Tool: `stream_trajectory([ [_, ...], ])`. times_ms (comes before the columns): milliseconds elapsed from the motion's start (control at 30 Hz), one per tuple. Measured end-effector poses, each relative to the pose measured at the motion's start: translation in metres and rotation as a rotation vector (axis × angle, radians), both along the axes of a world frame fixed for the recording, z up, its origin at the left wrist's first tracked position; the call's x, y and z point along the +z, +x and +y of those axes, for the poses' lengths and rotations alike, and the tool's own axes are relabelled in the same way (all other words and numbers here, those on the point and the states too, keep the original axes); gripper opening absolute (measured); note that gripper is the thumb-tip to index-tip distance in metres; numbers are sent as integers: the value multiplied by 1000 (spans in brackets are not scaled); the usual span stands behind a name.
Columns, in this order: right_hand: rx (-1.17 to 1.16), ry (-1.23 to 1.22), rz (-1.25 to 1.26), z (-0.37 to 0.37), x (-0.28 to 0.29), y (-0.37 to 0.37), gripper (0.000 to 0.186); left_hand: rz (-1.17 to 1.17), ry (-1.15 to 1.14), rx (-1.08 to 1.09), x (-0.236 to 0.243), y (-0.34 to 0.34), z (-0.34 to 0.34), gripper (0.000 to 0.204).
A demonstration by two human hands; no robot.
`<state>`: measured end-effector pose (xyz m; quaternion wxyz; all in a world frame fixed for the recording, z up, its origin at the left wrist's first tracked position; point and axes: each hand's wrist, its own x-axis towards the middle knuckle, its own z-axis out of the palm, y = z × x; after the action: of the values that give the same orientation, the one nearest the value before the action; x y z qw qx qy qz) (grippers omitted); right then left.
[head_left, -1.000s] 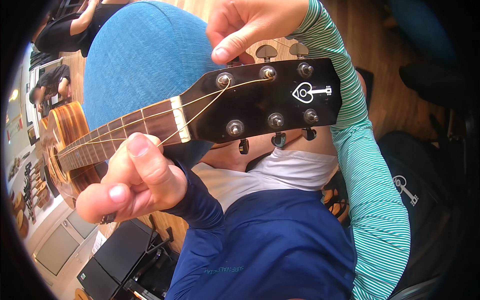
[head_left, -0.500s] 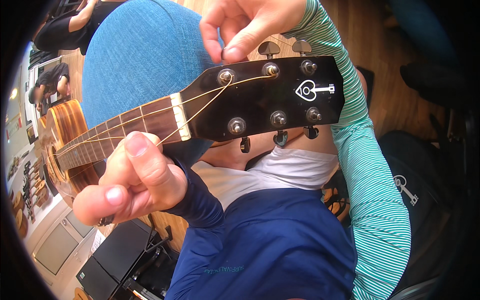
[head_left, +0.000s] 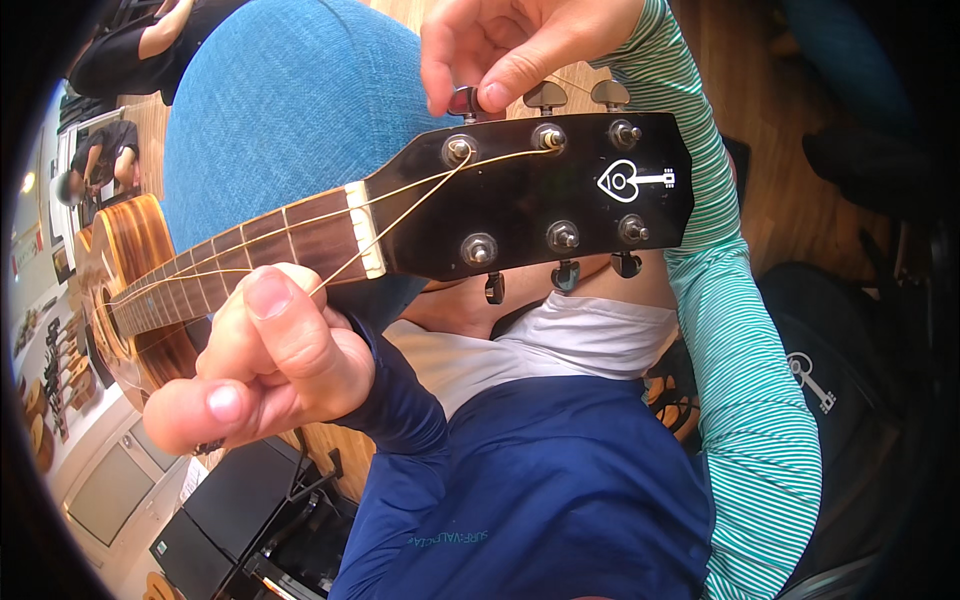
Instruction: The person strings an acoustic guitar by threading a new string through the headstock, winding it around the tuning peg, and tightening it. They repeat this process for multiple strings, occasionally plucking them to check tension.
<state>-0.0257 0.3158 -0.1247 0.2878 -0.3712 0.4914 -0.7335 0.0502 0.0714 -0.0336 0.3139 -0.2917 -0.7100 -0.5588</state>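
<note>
A guitar lies across my lap, its black headstock [head_left: 545, 205] in the middle and its wooden body [head_left: 145, 235] at far left. My left hand [head_left: 290, 350], below the neck [head_left: 235, 250], closes thumb and finger on a loose guitar string [head_left: 420, 205], pulling it aside from the fretboard. That string runs over the nut [head_left: 366, 235] to the post [head_left: 459, 150] nearest it on the far side. My right hand [head_left: 535, 45] pinches the tuning peg [head_left: 463, 102] of that post between thumb and finger. A second string ends at the neighbouring post [head_left: 549, 138]. The other posts carry no string.
My knee in blue cloth [head_left: 290, 120] props the neck from behind. Two other people [head_left: 110, 150] are at upper left. A black case-like object [head_left: 225, 510] stands at lower left, a dark bag [head_left: 830, 380] at right. More guitars [head_left: 75, 370] line the far left.
My right hand has shifted slightly right, and the peg it pinches now shows its flat face. The headstock has moved a little right. My left hand stays nearly in place with the string.
</note>
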Motion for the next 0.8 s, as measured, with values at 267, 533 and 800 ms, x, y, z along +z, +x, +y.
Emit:
stream_trajectory([
  [267,2,23,-121,6,7,4,34,-15,43,12,1,1,6,52],
  [533,-76,129,260,-1,11,5,29,61,96,-14,-1,-4,11,51],
  [800,-106,21,42,1,9,11,34,62,57,34,-2,-3,10,51],
])
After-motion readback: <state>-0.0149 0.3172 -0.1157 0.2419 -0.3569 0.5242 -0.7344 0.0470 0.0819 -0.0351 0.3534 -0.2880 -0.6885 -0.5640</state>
